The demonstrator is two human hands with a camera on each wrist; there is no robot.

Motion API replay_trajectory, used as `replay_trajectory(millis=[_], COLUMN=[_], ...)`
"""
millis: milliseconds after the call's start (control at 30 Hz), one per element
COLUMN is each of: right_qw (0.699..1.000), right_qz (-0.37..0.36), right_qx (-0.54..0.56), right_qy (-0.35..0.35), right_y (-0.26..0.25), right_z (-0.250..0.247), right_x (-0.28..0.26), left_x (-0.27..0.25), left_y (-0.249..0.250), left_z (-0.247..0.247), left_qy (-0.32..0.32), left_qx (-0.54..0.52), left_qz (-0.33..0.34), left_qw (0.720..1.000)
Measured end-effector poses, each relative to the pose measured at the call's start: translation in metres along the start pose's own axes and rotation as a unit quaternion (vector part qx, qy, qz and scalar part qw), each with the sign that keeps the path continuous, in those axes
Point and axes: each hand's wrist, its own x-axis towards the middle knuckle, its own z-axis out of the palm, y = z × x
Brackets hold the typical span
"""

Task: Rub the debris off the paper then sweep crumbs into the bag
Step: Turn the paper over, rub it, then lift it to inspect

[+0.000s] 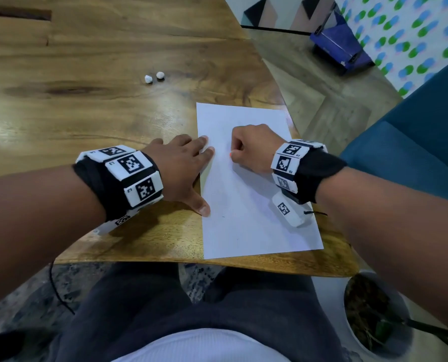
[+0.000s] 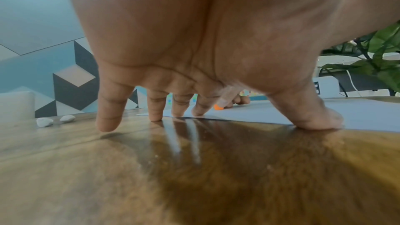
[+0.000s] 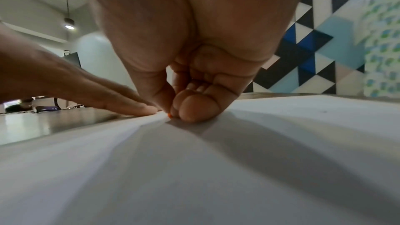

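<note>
A white sheet of paper lies on the wooden table near its front right corner. My left hand lies flat, its fingertips and thumb pressing the paper's left edge. My right hand is curled into a fist on the paper's upper middle. It grips a small orange-tipped eraser whose tip touches the sheet. The orange tip shows past my left fingers, and in the right wrist view only a sliver peeks from the curled right hand. A few faint specks dot the paper.
Two small white crumpled lumps sit on the table beyond the paper. A blue chair stands to the right, with a potted plant on the floor beside it. A blue box lies on the floor by a patterned surface.
</note>
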Motion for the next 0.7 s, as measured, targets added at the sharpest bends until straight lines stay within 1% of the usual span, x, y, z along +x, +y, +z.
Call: replay_trajectory(millis=[67, 133, 200, 267, 333, 367, 400, 500, 533, 600, 700], right_qw=[1.000, 0.998, 0.992, 0.978, 0.967, 0.968, 0.974, 0.996, 0.998, 0.996, 0.981], right_qz=[-0.011, -0.055, -0.107, -0.168, -0.202, -0.198, -0.178, -0.068, -0.054, -0.072, -0.140], right_qx=[-0.005, -0.012, -0.019, -0.031, -0.043, -0.047, -0.046, -0.012, -0.006, -0.016, -0.051], right_qy=[0.002, -0.015, -0.064, -0.119, -0.152, -0.150, -0.133, -0.057, -0.044, -0.056, -0.124], right_y=[0.001, -0.007, -0.017, -0.025, -0.030, -0.030, -0.027, -0.011, -0.008, -0.011, -0.021], right_z=[0.003, 0.013, 0.022, 0.026, 0.028, 0.027, 0.027, 0.021, 0.021, 0.022, 0.030], right_x=[-0.007, -0.026, -0.050, -0.072, -0.083, -0.083, -0.078, -0.056, -0.053, -0.058, -0.078], left_x=[0.000, 0.000, 0.001, 0.001, 0.001, 0.001, 0.001, 0.001, 0.001, 0.001, 0.001], left_y=[0.000, 0.000, 0.000, 0.001, 0.001, 0.001, 0.002, 0.003, 0.003, 0.003, 0.002], left_z=[0.000, 0.000, 0.001, 0.001, 0.000, -0.001, -0.002, -0.004, -0.004, -0.003, -0.002], left_qy=[0.000, -0.001, -0.002, -0.003, -0.007, -0.011, -0.015, -0.023, -0.025, -0.027, -0.027], left_qx=[-0.007, -0.013, -0.014, -0.010, -0.007, -0.008, -0.009, -0.013, -0.012, -0.012, -0.020], left_qz=[-0.002, -0.003, -0.003, -0.002, -0.001, 0.000, 0.001, 0.000, -0.002, -0.002, -0.003], left_qw=[1.000, 1.000, 1.000, 1.000, 1.000, 1.000, 1.000, 1.000, 1.000, 1.000, 0.999])
